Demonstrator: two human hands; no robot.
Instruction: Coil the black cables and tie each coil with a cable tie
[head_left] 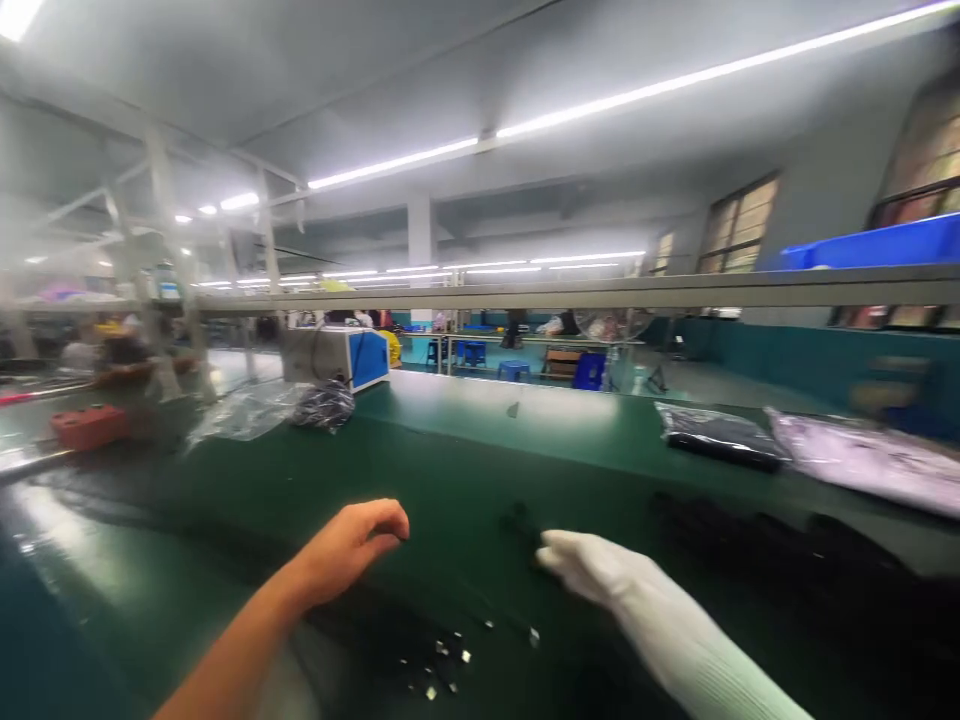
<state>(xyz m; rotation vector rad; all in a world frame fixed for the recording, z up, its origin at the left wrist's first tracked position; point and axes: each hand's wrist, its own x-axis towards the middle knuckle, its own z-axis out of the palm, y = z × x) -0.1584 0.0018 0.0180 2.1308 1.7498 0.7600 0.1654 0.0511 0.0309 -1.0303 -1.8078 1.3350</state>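
Note:
My left hand is bare and hovers over the green tabletop. Its fingers curl forward with a gap between them and the thumb, and I see nothing in it. My right hand, in a white glove, reaches in from the right, blurred by motion. A small dark smeared thing lies just beyond its fingertips; I cannot tell whether the hand touches it. Between and below both hands, several small shiny pieces are scattered on the table.
A dark pile lies to the right. Behind it are a black bagged item and a pale pink package. Clear plastic and a grey-blue machine stand back left. A shelf rail crosses above, with a blue bin.

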